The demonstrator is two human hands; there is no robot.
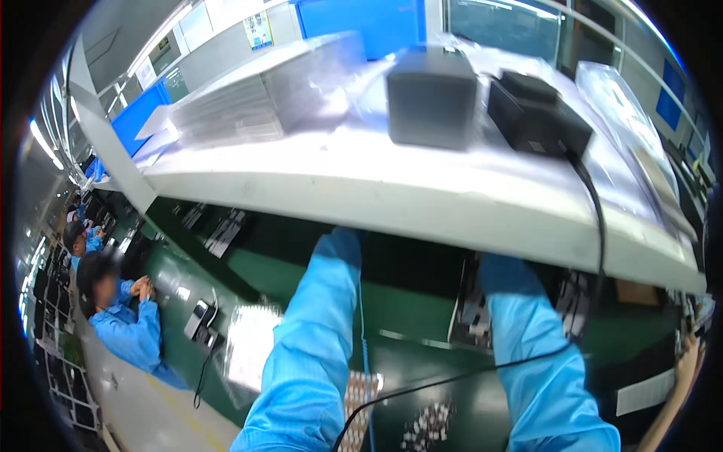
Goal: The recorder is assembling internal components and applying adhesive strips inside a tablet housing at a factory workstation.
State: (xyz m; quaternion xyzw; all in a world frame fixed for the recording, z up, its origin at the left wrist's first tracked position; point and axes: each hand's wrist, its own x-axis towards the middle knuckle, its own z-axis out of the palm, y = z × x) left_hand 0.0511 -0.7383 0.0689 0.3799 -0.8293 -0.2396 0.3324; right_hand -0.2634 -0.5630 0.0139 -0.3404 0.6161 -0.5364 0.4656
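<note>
Both my arms, in light blue sleeves, reach forward beneath a white shelf (376,200). The left sleeve (312,331) ends in shadow under the shelf's front edge, and my left hand is hidden. My right hand is hidden too, where the right sleeve (538,339) goes under the shelf beside a tray of small parts (471,313). A thin blue cord (364,346) runs down next to my left arm. Across my right forearm lies a black cable (459,374). What either hand holds or touches cannot be seen.
On the shelf are a wrapped grey stack (233,109), a black box (431,102) and a black adapter (538,117). The green bench (407,361) bears scattered small parts (428,426). A co-worker (124,324) sits at left; another person's forearm (678,392) shows at right.
</note>
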